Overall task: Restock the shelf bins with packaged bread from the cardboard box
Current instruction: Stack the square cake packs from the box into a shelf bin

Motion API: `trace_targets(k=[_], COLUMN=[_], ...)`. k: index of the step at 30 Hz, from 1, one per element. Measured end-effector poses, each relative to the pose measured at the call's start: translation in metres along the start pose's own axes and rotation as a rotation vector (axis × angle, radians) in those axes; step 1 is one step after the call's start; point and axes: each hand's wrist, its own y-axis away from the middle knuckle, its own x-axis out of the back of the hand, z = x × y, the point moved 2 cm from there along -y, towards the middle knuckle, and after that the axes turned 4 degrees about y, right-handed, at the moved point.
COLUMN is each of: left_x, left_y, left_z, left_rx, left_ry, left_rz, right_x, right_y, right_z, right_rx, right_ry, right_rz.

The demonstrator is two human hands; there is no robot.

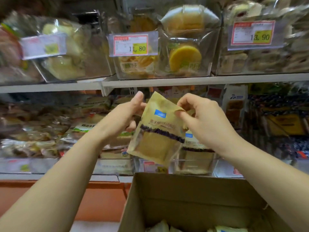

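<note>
**Box below, one bread packet held up in both hands**

Nearest of all stood the cardboard box (192,198), open, its brown wall rising under the person's forearms. A few pale packets (230,229) just showed at the bottom. Above it both hands held one bread packet (158,131), a tan pouch with a blue label and a dark band across a clear window. The left hand (128,114) gripped the packet's left edge, thumb up in front and fingers curled behind. The right hand (200,118) pinched the folded top right corner. The packet hung tilted, above the far rim of the box and in front of the lower shelf.

Just behind it a clear bin (197,164) on that shelf held a matching packet (194,143), so that looked like the place for this one. To do it well, I judged, the packet should be straightened upright, label to the front, and slid in beside the matching one. The right hand should let go of the crumpled corner only once the base sat in the bin. Squeezing the soft bread looked like the main risk.

Bins of other breads sat to the left and dark packets to the right. Overhead ran an upper shelf (167,82) whose bins carried price tags (133,45). Its edge hung close above the hands, so a high lift could bump it, and the bin's front wall had to be cleared first.
</note>
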Motion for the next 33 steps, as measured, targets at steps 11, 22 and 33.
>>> trace_targets(k=[11,22,33], left_x=[-0.020,-0.010,-0.002], left_y=[0.001,0.011,0.048], left_z=[-0.026,-0.049,-0.087], left_rx=[0.053,-0.059,-0.397], left_ry=[-0.185,-0.411,-0.853], left_rz=[0.160,0.304,0.233], right_x=[-0.046,-0.079,-0.170], right_y=[-0.031,-0.019,-0.023], right_z=[0.012,0.012,0.039], right_rx=[-0.034,0.045,-0.418], right_ry=[0.044,0.326,0.316], right_rz=[-0.021,-0.280,-0.827])
